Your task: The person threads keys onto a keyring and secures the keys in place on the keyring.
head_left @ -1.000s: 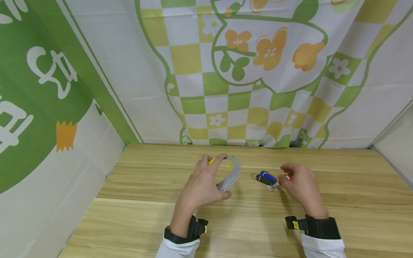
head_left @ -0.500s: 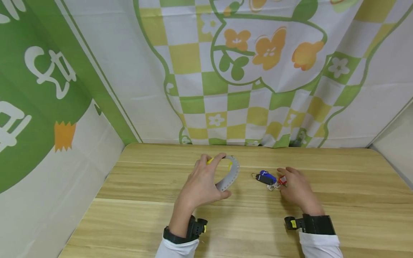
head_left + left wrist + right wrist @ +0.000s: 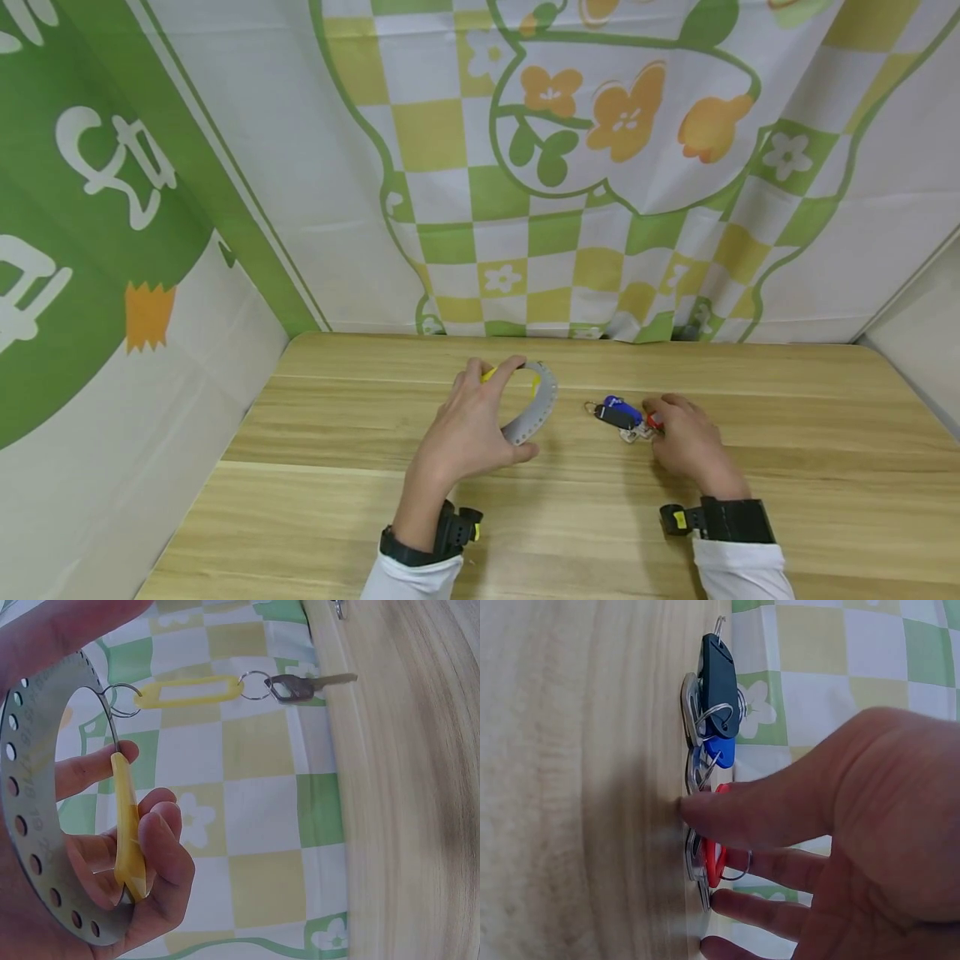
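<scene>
My left hand holds up a large grey key ring with numbered holes, its fingers around the yellow grip. From the ring hangs a yellow key tag with a dark-headed key, seen in the left wrist view. Over on the right, my right hand is low at the tabletop, thumb and fingers on either side of a red key tag, pinching it. Against that hand lie a black key tag, a blue key tag and silver keys.
The wooden table runs under both hands. A checked curtain hangs along its back edge, and a green and white cloth covers the left side.
My right hand has shifted slightly left and lower; its fingers spread around the red key tag, then drew in on it. The left hand with the key ring has barely moved.
</scene>
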`<state>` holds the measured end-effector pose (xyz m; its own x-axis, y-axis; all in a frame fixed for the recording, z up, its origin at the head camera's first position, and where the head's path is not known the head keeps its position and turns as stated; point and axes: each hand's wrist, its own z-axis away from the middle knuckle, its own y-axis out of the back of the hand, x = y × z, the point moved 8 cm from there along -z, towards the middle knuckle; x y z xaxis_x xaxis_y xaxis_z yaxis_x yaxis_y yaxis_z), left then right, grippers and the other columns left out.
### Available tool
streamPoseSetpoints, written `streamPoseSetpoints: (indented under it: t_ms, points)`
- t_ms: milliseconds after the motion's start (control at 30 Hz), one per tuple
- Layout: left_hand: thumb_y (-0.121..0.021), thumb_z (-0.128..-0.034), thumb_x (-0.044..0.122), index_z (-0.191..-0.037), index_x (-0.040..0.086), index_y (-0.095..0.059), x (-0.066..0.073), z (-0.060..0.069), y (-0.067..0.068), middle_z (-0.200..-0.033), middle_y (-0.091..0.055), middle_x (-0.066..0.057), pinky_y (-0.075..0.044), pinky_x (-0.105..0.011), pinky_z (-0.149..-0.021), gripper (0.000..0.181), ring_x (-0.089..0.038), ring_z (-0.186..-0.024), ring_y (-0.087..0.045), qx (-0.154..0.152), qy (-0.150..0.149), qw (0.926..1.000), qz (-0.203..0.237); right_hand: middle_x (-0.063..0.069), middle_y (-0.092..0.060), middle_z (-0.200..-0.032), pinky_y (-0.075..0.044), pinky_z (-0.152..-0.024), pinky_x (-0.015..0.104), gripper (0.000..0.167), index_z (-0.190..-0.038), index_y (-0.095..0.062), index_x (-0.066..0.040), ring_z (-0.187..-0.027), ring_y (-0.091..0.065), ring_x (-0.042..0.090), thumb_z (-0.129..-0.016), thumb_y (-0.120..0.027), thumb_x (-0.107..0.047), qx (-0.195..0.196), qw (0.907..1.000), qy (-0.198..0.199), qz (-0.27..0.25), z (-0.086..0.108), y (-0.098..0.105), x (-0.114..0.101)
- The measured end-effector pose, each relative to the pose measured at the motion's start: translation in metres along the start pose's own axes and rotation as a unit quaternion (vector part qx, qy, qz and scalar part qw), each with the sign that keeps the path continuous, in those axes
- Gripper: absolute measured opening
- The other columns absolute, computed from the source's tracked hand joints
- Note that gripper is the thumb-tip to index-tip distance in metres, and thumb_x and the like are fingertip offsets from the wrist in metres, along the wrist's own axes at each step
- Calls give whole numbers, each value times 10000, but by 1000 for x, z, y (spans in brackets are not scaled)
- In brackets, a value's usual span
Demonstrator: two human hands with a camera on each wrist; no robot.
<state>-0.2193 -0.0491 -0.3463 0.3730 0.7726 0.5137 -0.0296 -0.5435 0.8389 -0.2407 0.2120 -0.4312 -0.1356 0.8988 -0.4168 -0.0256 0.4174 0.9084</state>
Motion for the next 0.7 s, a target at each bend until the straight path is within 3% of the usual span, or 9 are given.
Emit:
streamPoseSetpoints:
  t_ms: [400, 700]
  points:
    - [-939, -643, 384, -1521, 220, -449, -1, 0, -1, -1276, -483, -199, -500, -431, -701, 1019, -336, -1063, -537, 1, 1, 10000, -20, 321, -651, -1069, -483, -854, 579, 441, -1083, -695, 124, -970, -600, 493, -666, -555, 153, 454, 9982, -215, -331, -1, 8, 9]
    - [-938, -642, 374, -1535, 262, -433, -3, -1, -2, -1293, -472, -183, -464, -390, -664, 1032, -296, -1055, -518, -85, 102, 9999, 70, 294, -673, -1059, -502, -819, 552, 390, -1104, -692, 117, -957, -610, 421, -730, -590, 161, 495, 9927, -880, -664, 1, 10, 19]
